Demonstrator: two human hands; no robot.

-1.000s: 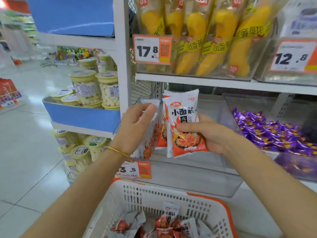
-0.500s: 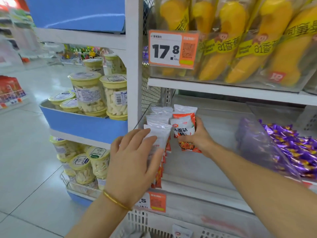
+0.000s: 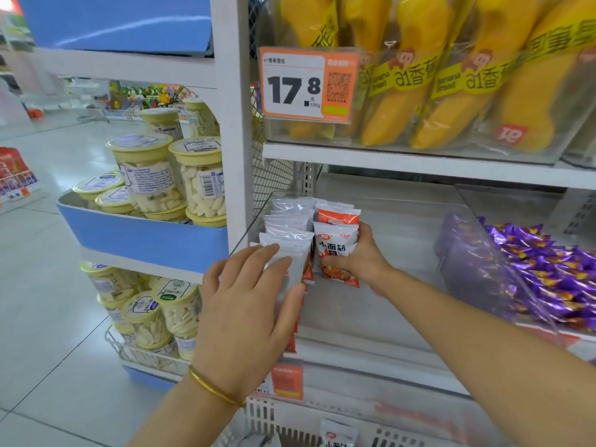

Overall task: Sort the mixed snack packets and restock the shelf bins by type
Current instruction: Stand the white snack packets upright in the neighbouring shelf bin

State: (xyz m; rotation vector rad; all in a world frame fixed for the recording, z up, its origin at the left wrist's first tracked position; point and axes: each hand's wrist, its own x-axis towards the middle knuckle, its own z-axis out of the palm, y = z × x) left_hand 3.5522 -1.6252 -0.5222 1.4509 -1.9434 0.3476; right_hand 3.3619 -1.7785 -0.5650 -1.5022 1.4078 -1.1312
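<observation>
A clear shelf bin [image 3: 403, 285] holds a row of white-and-orange snack packets [image 3: 290, 217] standing along its left wall. My left hand [image 3: 248, 304] lies with straight fingers against the front packet of that row. My right hand [image 3: 358, 256] grips a white-and-orange snack packet [image 3: 335, 250] and holds it upright inside the bin, right beside the row. Another packet of the same kind [image 3: 337, 214] stands just behind it. At the bottom edge, the white basket [image 3: 290, 427] shows one more packet [image 3: 338, 435].
Purple candies [image 3: 548, 272] fill the bin to the right, behind a clear divider. Yellow banana bread packs [image 3: 451, 75] sit on the shelf above, with a 17.8 price tag [image 3: 308, 85]. A blue tray with lidded jars [image 3: 161, 182] stands left of the white upright.
My right hand carried its packet forward into the bin beside the row. My left hand moved from gripping the stack to lying flat on the front packet. The view moved closer to the shelf.
</observation>
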